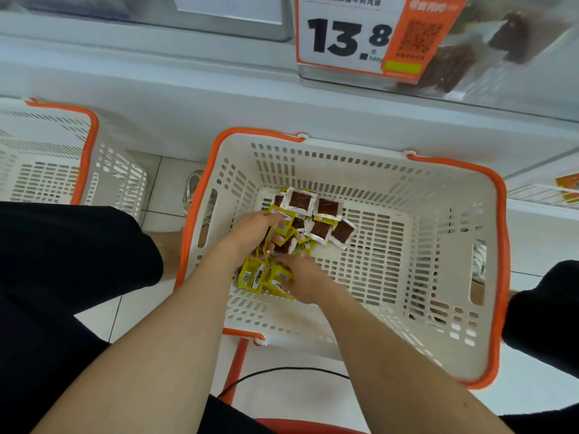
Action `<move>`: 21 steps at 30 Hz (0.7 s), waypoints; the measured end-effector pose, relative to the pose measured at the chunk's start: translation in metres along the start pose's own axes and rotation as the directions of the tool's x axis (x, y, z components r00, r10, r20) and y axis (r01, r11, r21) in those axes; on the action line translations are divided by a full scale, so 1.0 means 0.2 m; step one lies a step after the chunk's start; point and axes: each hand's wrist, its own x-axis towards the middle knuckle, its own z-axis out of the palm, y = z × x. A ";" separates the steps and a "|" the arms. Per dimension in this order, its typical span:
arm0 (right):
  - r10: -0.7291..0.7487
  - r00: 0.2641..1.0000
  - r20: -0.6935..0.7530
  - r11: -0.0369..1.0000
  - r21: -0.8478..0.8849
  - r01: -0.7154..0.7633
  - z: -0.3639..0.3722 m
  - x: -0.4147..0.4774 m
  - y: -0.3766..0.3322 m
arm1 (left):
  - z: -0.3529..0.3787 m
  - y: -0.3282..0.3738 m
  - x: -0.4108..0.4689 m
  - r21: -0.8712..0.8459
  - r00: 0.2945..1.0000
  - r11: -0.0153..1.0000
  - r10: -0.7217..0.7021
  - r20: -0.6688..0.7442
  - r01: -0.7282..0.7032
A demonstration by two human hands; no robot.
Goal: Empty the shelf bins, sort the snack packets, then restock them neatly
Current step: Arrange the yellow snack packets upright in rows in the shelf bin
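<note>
Snack packets (318, 228) piled in white basket (438, 189) | hands: left hand (253, 227) grasping packets | right hand (305, 281) grasping packets

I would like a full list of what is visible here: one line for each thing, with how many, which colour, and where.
middle basket: one, white with orange rim, below the shelf front, between the person's legs
second basket: one, white with orange rim, at the left, partly cut off
snack packets: many, yellow or white-edged with brown squares, piled in the middle basket
price sign: one, white and orange, reads 13.8, on the shelf above
shelf bin: one, clear, dark snacks inside, upper right
cable: one, black, near the basket's front edge
left hand: one, grips packets in the pile
right hand: one, holds yellow packets, nearer the person
</note>
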 end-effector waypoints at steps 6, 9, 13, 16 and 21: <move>-0.038 0.999 -0.026 0.999 -0.021 0.037 -0.03 0.03 0.03 | 0.00 0.05 0.00 -0.204 0.999 0.978 0.037 -0.001 -0.037; 0.028 0.999 -0.030 0.997 0.066 -0.026 -0.18 -0.04 0.10 | 0.03 0.13 -0.04 -0.110 0.992 0.987 0.115 -0.052 -0.120; 0.013 0.982 -0.189 0.968 0.248 0.035 -0.51 -0.16 0.11 | 0.07 0.25 -0.11 0.116 0.992 0.986 0.122 -0.038 -0.117; -0.082 0.963 -0.255 0.942 0.297 0.159 -0.75 -0.28 -0.02 | 0.11 0.35 -0.18 0.067 0.994 0.997 -0.040 0.103 0.033; -0.261 0.907 -0.329 0.947 0.095 0.307 -0.98 -0.45 -0.22 | 0.16 0.57 -0.42 -0.105 0.910 0.985 -0.083 0.406 0.137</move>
